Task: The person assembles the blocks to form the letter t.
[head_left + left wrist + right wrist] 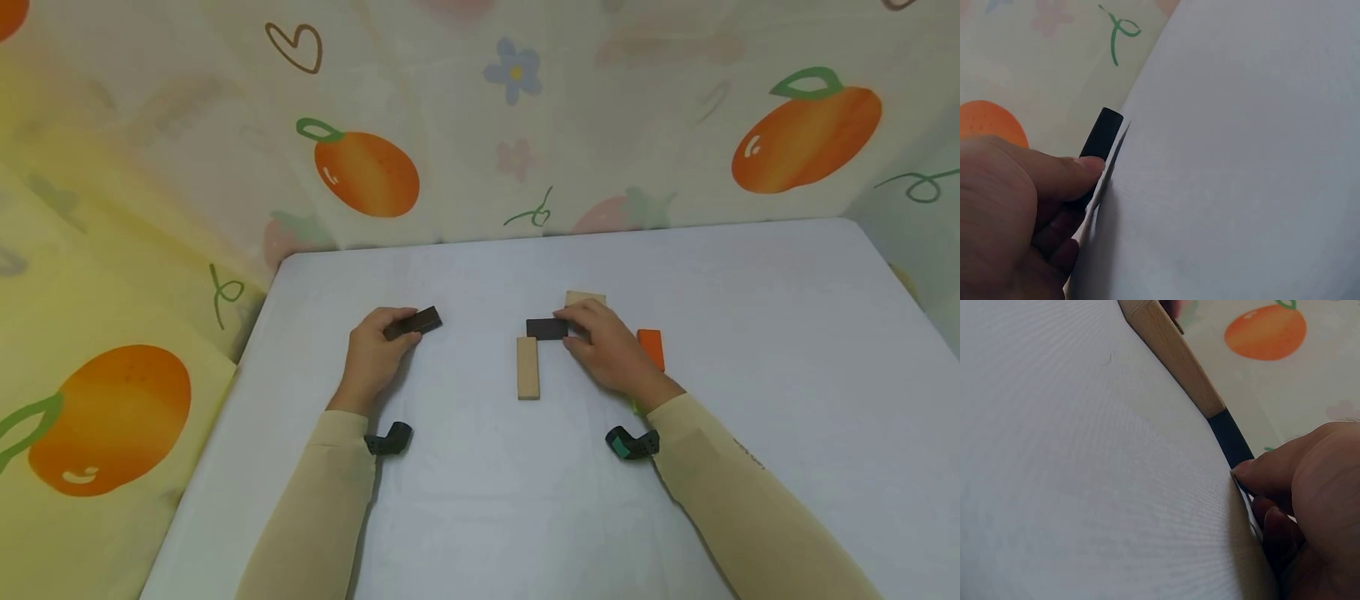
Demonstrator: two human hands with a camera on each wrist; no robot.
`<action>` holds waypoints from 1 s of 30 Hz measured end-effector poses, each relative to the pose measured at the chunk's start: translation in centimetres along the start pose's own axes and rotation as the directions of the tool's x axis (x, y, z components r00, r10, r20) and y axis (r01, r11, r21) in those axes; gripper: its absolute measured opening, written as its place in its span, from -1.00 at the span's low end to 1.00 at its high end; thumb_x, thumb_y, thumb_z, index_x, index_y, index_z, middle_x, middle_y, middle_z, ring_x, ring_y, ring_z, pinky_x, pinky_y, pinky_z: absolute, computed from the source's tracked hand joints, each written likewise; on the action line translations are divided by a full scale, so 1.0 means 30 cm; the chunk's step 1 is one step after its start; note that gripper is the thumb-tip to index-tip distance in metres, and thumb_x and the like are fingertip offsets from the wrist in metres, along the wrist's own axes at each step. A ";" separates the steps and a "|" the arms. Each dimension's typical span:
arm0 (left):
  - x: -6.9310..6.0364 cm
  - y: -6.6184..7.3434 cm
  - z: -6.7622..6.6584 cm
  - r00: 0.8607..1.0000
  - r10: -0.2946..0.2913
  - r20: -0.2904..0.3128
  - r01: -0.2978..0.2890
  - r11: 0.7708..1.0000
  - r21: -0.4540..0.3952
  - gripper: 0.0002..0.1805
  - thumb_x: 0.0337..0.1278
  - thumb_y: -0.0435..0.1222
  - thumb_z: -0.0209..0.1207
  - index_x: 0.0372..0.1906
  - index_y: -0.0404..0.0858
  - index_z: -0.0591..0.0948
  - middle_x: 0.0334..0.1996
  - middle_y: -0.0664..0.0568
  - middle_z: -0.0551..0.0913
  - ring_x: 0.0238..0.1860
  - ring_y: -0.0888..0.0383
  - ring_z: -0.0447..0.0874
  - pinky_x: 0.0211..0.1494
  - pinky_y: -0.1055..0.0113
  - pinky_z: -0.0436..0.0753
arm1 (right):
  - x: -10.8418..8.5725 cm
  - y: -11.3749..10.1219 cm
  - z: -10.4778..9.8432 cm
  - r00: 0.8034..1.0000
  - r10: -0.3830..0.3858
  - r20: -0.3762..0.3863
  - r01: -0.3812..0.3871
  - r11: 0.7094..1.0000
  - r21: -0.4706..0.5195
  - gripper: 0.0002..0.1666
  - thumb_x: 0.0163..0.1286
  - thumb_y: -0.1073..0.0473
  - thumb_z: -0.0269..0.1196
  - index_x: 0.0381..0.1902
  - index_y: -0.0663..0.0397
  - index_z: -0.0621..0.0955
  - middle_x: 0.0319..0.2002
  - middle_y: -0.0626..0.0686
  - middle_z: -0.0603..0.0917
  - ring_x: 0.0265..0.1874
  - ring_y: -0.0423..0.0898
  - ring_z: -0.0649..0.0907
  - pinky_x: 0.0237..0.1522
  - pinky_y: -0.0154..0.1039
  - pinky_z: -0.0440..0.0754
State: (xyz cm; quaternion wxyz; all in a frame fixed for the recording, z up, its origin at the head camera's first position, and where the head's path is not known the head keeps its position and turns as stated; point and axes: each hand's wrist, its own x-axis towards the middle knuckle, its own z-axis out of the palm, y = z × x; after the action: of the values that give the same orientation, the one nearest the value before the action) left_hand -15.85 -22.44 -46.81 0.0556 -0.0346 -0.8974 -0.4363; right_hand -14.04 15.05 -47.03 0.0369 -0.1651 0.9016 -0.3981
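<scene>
My left hand [372, 354] pinches a black rectangular block [428, 319] between thumb and fingers, over the left part of the table. In the left wrist view that black block [1102, 132] sticks out beyond the thumb. On the right, my right hand [613, 352] pinches one end of a second black block [544, 329], which lies crosswise. Its free end meets the far end of a plain wooden block [528, 368] that points toward me. The right wrist view shows this wooden block [1175, 356] and the black block [1230, 439] touching.
Behind my right hand lies another pale wooden block [587, 296], partly covered by the fingers. An orange block [651, 346] shows beyond the hand, and a bit of something green [635, 407] peeks out by the wrist. A white cloth covers the table [480, 500]; a printed curtain [465, 125] hangs behind.
</scene>
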 end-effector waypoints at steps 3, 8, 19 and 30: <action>-0.004 0.012 0.008 1.000 0.020 0.003 -0.020 1.000 -0.022 -0.56 0.30 -0.49 0.48 0.26 -0.32 0.76 0.19 -0.13 0.71 0.26 -0.11 0.63 0.34 0.02 0.50 | 0.000 -0.002 0.002 1.000 -0.001 0.003 0.001 1.000 0.006 -0.51 0.62 0.33 0.28 0.45 0.24 0.60 0.31 0.19 0.58 0.28 0.15 0.57 0.38 0.16 0.47; -0.001 0.045 0.036 0.997 0.067 0.041 -0.065 0.996 -0.061 -0.57 0.29 -0.51 0.47 0.24 -0.32 0.76 0.18 -0.13 0.71 0.22 -0.11 0.64 0.29 0.03 0.53 | -0.001 0.001 0.001 1.000 -0.006 -0.010 0.006 1.000 0.001 -0.50 0.61 0.35 0.29 0.44 0.25 0.60 0.29 0.20 0.59 0.26 0.15 0.58 0.36 0.15 0.48; -0.007 0.088 0.098 0.987 0.103 0.122 -0.089 0.989 -0.116 -0.58 0.28 -0.51 0.48 0.22 -0.29 0.78 0.15 -0.06 0.72 0.19 -0.04 0.64 0.26 0.08 0.56 | 0.003 0.003 0.006 1.000 -0.018 -0.010 0.018 1.000 -0.001 -0.51 0.60 0.35 0.30 0.43 0.25 0.61 0.27 0.20 0.59 0.24 0.15 0.59 0.35 0.14 0.49; 0.010 0.130 0.157 0.973 0.119 0.199 -0.096 0.988 -0.124 -0.58 0.25 -0.50 0.51 0.20 -0.31 0.78 0.15 -0.07 0.73 0.22 -0.02 0.65 0.31 0.08 0.55 | 0.003 0.000 0.006 1.000 -0.010 -0.013 0.010 1.000 -0.011 -0.51 0.59 0.35 0.31 0.43 0.25 0.62 0.27 0.19 0.60 0.25 0.14 0.59 0.36 0.13 0.49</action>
State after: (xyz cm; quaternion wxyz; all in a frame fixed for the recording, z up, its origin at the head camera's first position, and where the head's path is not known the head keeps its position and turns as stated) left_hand -16.03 -16.31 -46.61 -0.0160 -0.1312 -0.8688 -0.4771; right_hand -14.10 14.89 -47.16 0.0281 -0.1671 0.9032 -0.3943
